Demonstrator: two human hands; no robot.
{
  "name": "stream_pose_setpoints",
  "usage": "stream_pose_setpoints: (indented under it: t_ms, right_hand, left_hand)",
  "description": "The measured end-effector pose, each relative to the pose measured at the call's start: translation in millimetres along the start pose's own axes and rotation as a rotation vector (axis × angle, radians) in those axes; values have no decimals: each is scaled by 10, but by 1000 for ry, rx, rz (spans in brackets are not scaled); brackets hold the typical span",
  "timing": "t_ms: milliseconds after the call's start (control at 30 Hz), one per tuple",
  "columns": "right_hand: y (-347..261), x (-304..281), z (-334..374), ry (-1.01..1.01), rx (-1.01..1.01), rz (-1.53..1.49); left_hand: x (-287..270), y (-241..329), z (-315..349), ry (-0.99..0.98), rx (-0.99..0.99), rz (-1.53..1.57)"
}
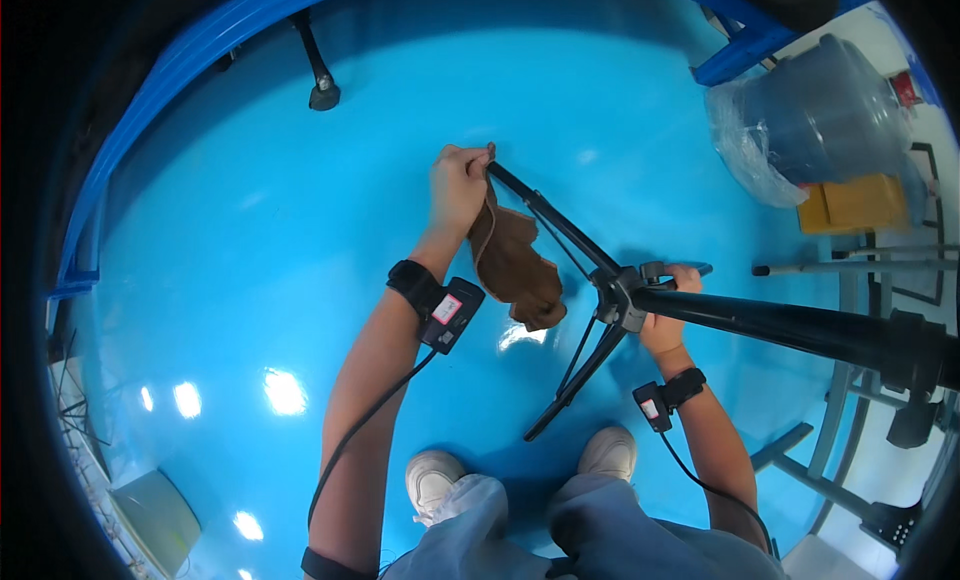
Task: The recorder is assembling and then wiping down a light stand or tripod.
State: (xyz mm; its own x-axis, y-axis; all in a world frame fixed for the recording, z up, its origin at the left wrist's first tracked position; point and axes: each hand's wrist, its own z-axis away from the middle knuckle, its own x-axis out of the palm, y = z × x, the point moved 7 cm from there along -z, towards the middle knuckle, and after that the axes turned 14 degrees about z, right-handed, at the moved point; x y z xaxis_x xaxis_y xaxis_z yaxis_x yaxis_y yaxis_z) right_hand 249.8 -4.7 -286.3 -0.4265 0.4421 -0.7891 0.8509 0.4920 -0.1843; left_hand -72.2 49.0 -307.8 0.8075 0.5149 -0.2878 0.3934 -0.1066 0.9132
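A black tripod (760, 315) leans across the view, its centre column running off to the right and its legs spread around a grey hub. My left hand (458, 187) is closed on a brown cloth (518, 265), pinching it at the foot of the tripod's far-left leg. The rest of the cloth hangs loosely below that hand. Close to the hub, my right hand (666, 320) grips the tripod from behind; the hub and column partly hide its fingers. Another leg points down toward my shoes, touched by neither hand.
Glossy blue floor (250, 280) lies beneath. A blue metal frame (130, 110) curves along the upper left, near a black stand foot (324, 95). At right are a large plastic-wrapped water jug (825, 110), a yellow box (855, 204) and grey metal legs (825, 420). A pale bin (158, 520) stands lower left.
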Motion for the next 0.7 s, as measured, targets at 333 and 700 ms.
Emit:
stream_pose_setpoints:
  t_ms: [333,700]
  right_hand:
    - [-48,-15,-102,-95,54,-65]
    - [-38,56,-194,-449,42,42]
  left_hand:
    - [317,1114,1020,-195,107,437]
    - [224,1101,1221,-541,149,490]
